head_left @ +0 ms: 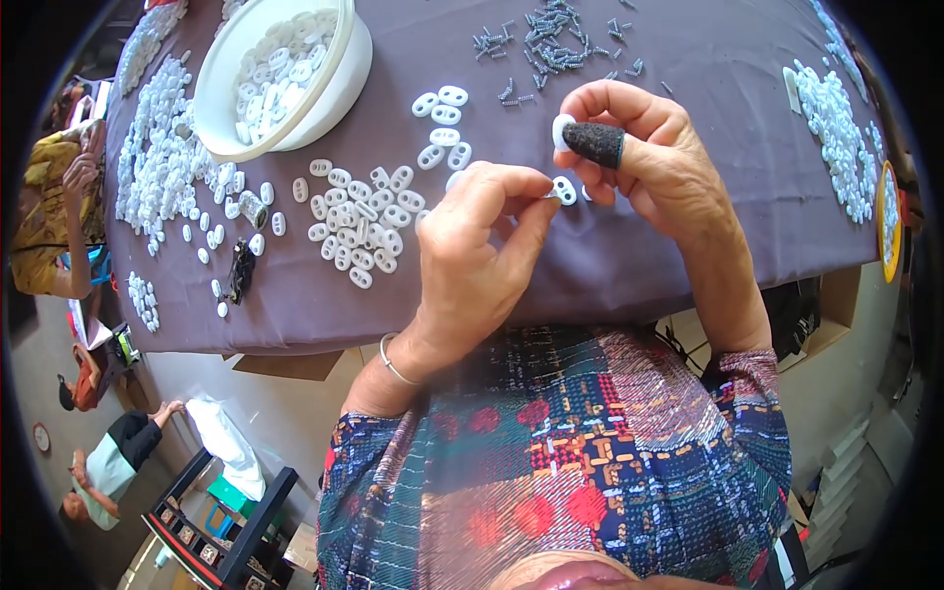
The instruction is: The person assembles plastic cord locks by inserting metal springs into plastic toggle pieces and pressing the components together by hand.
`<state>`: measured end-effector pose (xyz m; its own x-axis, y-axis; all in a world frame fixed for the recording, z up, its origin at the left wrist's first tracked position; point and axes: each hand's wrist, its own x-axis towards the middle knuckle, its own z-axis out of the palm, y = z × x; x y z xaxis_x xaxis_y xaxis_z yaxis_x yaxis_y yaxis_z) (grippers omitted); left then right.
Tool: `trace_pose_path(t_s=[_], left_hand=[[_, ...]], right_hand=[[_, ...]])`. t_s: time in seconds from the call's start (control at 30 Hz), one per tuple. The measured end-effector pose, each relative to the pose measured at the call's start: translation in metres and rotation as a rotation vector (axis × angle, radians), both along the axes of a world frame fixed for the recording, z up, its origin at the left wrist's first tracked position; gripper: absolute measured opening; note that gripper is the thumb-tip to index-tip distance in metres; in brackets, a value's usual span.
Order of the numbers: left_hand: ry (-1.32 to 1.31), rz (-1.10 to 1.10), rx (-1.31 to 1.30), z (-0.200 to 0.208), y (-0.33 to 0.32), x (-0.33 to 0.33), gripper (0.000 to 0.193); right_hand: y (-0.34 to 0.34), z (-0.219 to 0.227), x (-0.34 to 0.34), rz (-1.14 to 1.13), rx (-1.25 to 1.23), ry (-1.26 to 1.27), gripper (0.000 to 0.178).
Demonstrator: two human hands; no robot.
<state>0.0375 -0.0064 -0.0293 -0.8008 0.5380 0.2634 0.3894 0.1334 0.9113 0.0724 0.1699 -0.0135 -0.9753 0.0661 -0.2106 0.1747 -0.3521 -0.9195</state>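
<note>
My left hand [482,231] is closed in a pinch, thumb against forefinger; what lies between the tips is too small to make out. Right at those tips is a white oval two-holed plastic piece [564,190]; I cannot tell if it is gripped or lies on the cloth. My right hand [654,147] wears a black thumb cover [596,144] and pinches a white oval plastic piece [561,132] between thumb and fingers. Beyond my left hand, several similar two-holed pieces [445,138] lie loosely spaced, with a denser heap [359,221] to the left.
A white bowl [339,84] full of white pieces stands at the far left, beside a large spread [162,147] of them. Small metal springs [560,44] lie at the back. More white parts [836,128] are at right, near a yellow-rimmed container [888,261]. Dark cloth [629,265] covers the table.
</note>
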Motion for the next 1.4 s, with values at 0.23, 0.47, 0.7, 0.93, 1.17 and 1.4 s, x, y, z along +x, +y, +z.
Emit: trace_pose_path(t_s=[0.23, 0.47, 0.7, 0.93, 1.17, 1.4], left_hand=[[0.056, 0.004, -0.096, 0.002, 0.005, -0.001, 0.015], [0.153, 0.029, -0.034, -0.005, 0.008, -0.004, 0.015], [0.157, 0.034, 0.002, -0.001, 0.006, 0.002, 0.019], [0.251, 0.031, 0.003, -0.005, 0.004, 0.0, 0.019], [0.188, 0.065, 0.076, -0.007, 0.001, 0.0, 0.02], [-0.121, 0.033, 0.275, -0.008, -0.004, 0.001, 0.016]], right_hand=[[0.007, -0.009, 0.002, 0.036, -0.178, -0.019, 0.023], [0.0, -0.006, 0.004, -0.082, 0.21, 0.084, 0.016], [-0.005, -0.002, 0.006, -0.013, 1.034, 0.369, 0.027], [-0.008, -0.01, 0.004, 0.07, 1.256, 0.423, 0.027], [-0.005, 0.0, 0.001, -0.075, 1.0, 0.358, 0.031], [-0.012, 0.0, 0.004, -0.166, 1.118, 0.414, 0.034]])
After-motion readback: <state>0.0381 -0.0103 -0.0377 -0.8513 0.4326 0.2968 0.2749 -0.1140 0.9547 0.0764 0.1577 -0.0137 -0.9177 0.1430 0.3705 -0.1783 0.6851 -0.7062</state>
